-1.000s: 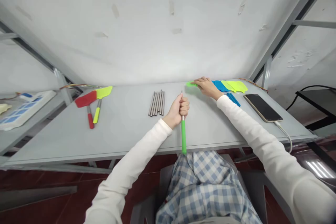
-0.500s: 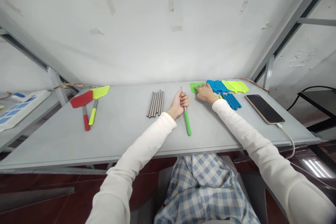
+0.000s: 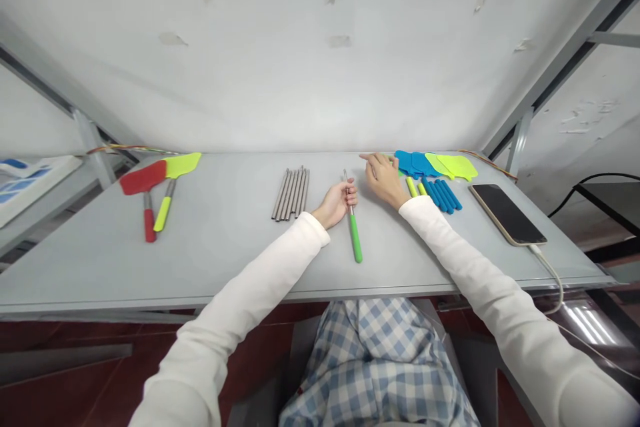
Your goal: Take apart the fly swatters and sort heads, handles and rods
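My left hand (image 3: 341, 201) is closed around a metal rod (image 3: 345, 175), which has a green handle (image 3: 355, 240) on its near end pointing toward me. Over a green fly swatter head (image 3: 393, 161) my right hand (image 3: 384, 180) bends its fingers, hiding most of that piece. Blue swatter heads (image 3: 417, 163) and yellow-green swatter heads (image 3: 459, 165) overlap to the right of this hand. Just below them lie yellow handles (image 3: 411, 187) and several blue handles (image 3: 443, 195). Left of my left hand is a row of several bare metal rods (image 3: 291, 193).
Two assembled swatters, one red (image 3: 144, 178) and one yellow (image 3: 183, 164), lie at the table's left. A phone (image 3: 509, 213) with a white cable rests at the right. A power strip (image 3: 37, 183) is at far left; a wall rises behind the grey table (image 3: 225, 253).
My right hand has drawn slightly back and left, its fingers now more bent, and covers more of the green head. The yellow handles show more. My left hand keeps its hold; the view has shifted.
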Available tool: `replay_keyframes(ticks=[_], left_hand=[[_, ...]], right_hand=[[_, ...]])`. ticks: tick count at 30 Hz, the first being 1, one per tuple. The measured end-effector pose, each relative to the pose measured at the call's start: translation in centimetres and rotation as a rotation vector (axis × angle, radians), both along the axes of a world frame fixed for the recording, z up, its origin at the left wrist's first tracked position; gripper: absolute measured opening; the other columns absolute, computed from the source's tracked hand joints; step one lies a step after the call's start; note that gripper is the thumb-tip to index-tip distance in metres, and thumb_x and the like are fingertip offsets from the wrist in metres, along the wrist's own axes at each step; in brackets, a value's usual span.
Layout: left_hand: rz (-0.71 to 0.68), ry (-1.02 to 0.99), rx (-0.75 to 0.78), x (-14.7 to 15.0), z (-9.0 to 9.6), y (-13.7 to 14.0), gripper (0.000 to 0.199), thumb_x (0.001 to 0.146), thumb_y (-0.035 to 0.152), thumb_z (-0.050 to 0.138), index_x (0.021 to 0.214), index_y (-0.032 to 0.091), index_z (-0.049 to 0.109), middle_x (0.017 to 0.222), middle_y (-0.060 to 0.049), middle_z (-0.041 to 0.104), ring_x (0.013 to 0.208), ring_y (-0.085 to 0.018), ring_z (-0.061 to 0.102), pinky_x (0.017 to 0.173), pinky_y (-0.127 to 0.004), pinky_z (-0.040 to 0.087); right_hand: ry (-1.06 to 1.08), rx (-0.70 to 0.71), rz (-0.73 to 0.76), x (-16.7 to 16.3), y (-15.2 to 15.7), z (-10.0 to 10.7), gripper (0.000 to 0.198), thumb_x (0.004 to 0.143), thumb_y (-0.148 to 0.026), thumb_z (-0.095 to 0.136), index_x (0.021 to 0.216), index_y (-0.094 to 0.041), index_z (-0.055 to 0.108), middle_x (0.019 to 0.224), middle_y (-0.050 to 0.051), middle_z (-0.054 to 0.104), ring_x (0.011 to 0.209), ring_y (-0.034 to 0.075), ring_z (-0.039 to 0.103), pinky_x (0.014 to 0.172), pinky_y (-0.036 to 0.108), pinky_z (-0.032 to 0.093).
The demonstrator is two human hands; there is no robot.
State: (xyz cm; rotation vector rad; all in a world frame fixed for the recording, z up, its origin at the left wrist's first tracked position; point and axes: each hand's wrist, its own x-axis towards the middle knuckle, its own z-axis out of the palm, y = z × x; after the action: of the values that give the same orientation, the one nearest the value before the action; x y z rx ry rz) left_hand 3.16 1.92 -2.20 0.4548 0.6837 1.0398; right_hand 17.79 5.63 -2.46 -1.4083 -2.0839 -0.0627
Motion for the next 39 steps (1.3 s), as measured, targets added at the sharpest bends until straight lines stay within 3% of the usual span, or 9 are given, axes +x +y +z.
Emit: replay_keyframes(ticks=[4,9,14,18,21,24,27,33,39], left_hand=[[-0.025,0.082,0.123,0.3,0.0,-0.4,0.019,0.071,0.001,0.046,0.079,0.018,0.043,0.057,0.006,0.041,0.041,-0.004,0.031,0.041,-0.014,0.021],[-0.007,0.094,0.199,0.6,0.1,-0.7,0.019,0.070,0.002,0.049,0.081,0.018,0.046,0.057,0.006,0.043,0.043,-0.003,0.032,0.044,-0.015,0.025],[-0.114,0.154,0.203,0.5,0.3,-1.0,0.007,0.082,0.018,0.057,0.088,0.015,0.054,0.068,0.001,0.055,0.054,-0.008,0.051,0.053,-0.020,0.042],[-0.309,0.264,0.280,0.1,0.4,-1.2,0.022,0.086,0.023,0.056,0.105,0.013,0.060,0.077,-0.001,0.058,0.056,-0.009,0.055,0.052,-0.021,0.045],[-0.329,0.281,0.295,0.1,0.4,-1.4,0.024,0.088,0.022,0.055,0.110,0.014,0.061,0.073,0.003,0.050,0.043,-0.003,0.039,0.037,-0.016,0.028],[-0.297,0.281,0.291,0.0,0.5,-1.6,0.023,0.090,0.023,0.054,0.111,0.015,0.061,0.069,0.006,0.041,0.039,-0.001,0.026,0.033,-0.013,0.016],[-0.297,0.296,0.308,-0.1,0.6,-1.9,0.025,0.092,0.028,0.054,0.114,0.017,0.061,0.069,0.006,0.037,0.039,-0.001,0.023,0.032,-0.013,0.014],[-0.350,0.344,0.341,-0.1,0.8,-2.4,0.026,0.093,0.032,0.054,0.114,0.019,0.061,0.068,0.007,0.035,0.038,0.000,0.019,0.030,-0.013,0.009],[-0.261,0.336,0.347,-0.1,0.5,-2.3,0.027,0.091,0.035,0.056,0.113,0.020,0.060,0.067,0.007,0.035,0.037,0.000,0.019,0.030,-0.013,0.009]], right_hand=[[0.284,-0.267,0.129,-1.8,-0.7,-0.4,0.036,0.096,-0.038,0.041,0.108,-0.019,0.069,0.110,0.010,0.071,0.107,0.026,0.059,0.100,0.047,0.032],[0.746,-0.589,0.289,-1.8,-0.4,-0.5,0.025,0.080,-0.040,0.063,0.086,-0.018,0.073,0.089,0.005,0.072,0.087,0.018,0.062,0.084,0.033,0.044],[1.177,-0.580,0.221,-0.9,0.5,0.4,0.016,0.076,-0.033,0.064,0.081,-0.019,0.065,0.097,0.005,0.071,0.079,0.012,0.060,0.069,0.025,0.048],[1.480,-0.448,0.089,0.1,1.4,0.6,0.019,0.078,-0.026,0.061,0.089,-0.023,0.046,0.091,0.001,0.072,0.064,0.010,0.058,0.059,0.023,0.049],[1.529,-0.375,0.062,0.5,1.8,0.3,0.034,0.078,-0.026,0.064,0.100,-0.026,0.038,0.085,-0.003,0.072,0.062,0.011,0.060,0.058,0.022,0.049],[1.477,-0.335,0.059,0.5,1.8,0.2,0.028,0.083,-0.032,0.061,0.101,-0.025,0.041,0.080,-0.003,0.071,0.057,0.009,0.058,0.056,0.021,0.046],[1.410,-0.288,0.041,1.0,2.0,0.5,0.021,0.087,-0.043,0.053,0.096,-0.024,0.047,0.070,-0.004,0.065,0.051,0.008,0.052,0.052,0.021,0.042],[1.340,-0.168,-0.024,2.4,2.4,1.3,0.043,0.088,-0.063,0.044,0.073,-0.023,0.049,0.058,-0.006,0.039,0.048,0.009,0.036,0.046,0.023,0.032],[1.282,-0.262,0.131,-0.4,0.8,1.2,0.043,0.085,-0.063,0.049,0.069,-0.024,0.039,0.054,-0.008,0.023,0.047,0.009,0.021,0.044,0.024,0.020]])
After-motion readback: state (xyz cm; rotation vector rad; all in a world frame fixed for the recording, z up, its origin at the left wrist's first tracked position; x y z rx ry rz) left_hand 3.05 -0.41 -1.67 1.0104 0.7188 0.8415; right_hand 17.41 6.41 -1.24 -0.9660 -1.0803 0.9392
